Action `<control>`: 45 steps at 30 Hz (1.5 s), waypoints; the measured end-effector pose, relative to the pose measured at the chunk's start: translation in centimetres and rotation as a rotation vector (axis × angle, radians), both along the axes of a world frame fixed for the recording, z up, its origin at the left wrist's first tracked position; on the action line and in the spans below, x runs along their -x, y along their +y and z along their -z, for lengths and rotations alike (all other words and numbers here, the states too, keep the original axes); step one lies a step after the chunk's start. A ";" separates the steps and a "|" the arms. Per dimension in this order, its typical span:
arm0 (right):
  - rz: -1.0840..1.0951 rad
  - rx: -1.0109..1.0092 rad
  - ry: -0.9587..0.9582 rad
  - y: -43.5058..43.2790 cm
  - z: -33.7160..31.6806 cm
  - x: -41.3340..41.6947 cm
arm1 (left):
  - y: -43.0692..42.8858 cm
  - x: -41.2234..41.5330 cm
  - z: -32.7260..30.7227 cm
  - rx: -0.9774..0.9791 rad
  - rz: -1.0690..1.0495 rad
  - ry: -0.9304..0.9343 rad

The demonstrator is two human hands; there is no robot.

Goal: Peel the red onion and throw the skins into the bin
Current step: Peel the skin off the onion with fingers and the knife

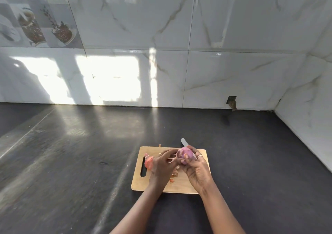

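Right grip is curled round the red onion, above the far right corner of the board, and left grip pinches a strip of skin on it. Most of the onion looks bare, but loose skins lie by the board's left edge and no bin shows, so throwing them away is left
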State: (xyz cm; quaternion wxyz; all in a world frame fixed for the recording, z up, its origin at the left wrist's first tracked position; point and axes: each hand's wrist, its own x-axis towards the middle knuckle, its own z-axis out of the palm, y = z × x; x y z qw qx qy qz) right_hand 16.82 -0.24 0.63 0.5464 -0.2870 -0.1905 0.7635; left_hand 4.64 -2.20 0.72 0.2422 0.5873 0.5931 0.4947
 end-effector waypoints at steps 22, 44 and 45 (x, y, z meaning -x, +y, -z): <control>-0.017 -0.464 -1.233 -0.8 0.3 -1.7 | 0.7 -0.9 1.5 0.236 0.077 -0.133; -0.029 -0.381 -1.253 0.1 -0.8 -3.5 | 1.2 -0.8 1.0 0.187 -0.038 0.057; 0.007 -0.351 -1.279 0.4 -0.8 -3.9 | 1.3 -0.7 0.9 0.189 -0.038 0.061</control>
